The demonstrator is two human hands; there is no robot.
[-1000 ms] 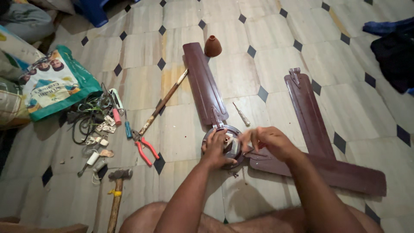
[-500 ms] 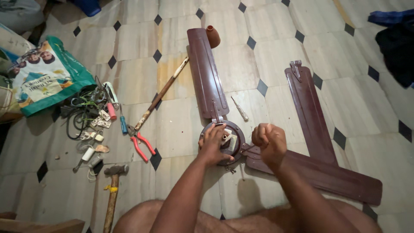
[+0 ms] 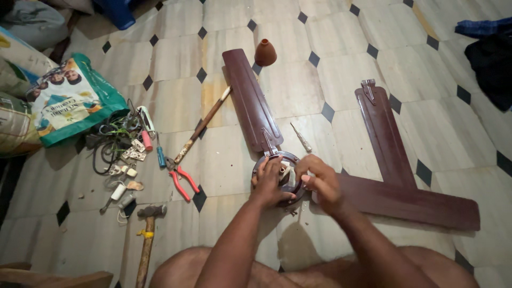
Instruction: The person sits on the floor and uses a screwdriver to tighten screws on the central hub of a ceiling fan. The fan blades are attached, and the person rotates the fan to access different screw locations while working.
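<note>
- Head view is showing a person sitting on the pale tiled floor (image 3: 341, 80) and working with both bare hands at the round dark metal hub of a maroon ceiling fan (image 3: 286, 172), which is lying flat just in front of the knees.
- The left hand (image 3: 268, 184) is lying over the near-left side of the hub, fingers curled down onto its rim and steadying it; whether they are pinching any small part, I cannot tell.
- The right hand (image 3: 320, 182) is bunching its fingers at the hub's right edge, where the long maroon blade (image 3: 405, 200) joins; they are closed as if on something small, but what it is remains hidden.
- Another maroon blade (image 3: 250, 98) is running away from the hub toward a brown cone-shaped cap (image 3: 265, 53), and a third blade (image 3: 380, 128) is lying loose to the right.
- Doing this well probably means keeping the left hand pressing the hub flat so it is not turning while the right is working.
- A thin screwdriver (image 3: 302, 138) is lying just beyond the hub, and red-handled pliers (image 3: 181, 178) and a wooden-handled hammer (image 3: 146, 240) are lying well to the left.
</note>
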